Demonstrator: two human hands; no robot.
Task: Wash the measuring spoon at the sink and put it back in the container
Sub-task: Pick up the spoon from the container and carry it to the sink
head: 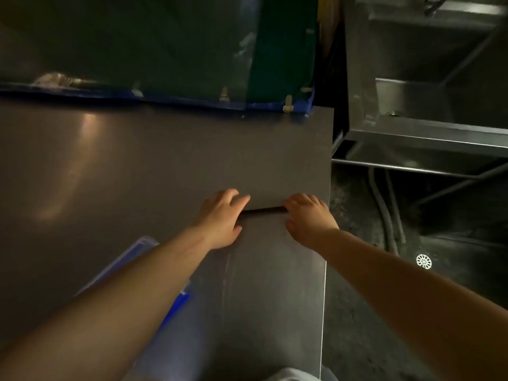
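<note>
On the steel table (137, 166), well apart from the sink (428, 133), the left hand (220, 218) and right hand (308, 218) pinched opposite ends of the thin dark spoon (262, 210), which could slip floorward near the edge.

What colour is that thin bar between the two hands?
Black, or very dark; the bar shows plainly in the head view.

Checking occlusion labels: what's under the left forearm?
A clear plastic container with blue trim lies on the steel counter beneath the left forearm. The arm covers most of it, so its contents cannot be seen.
</note>
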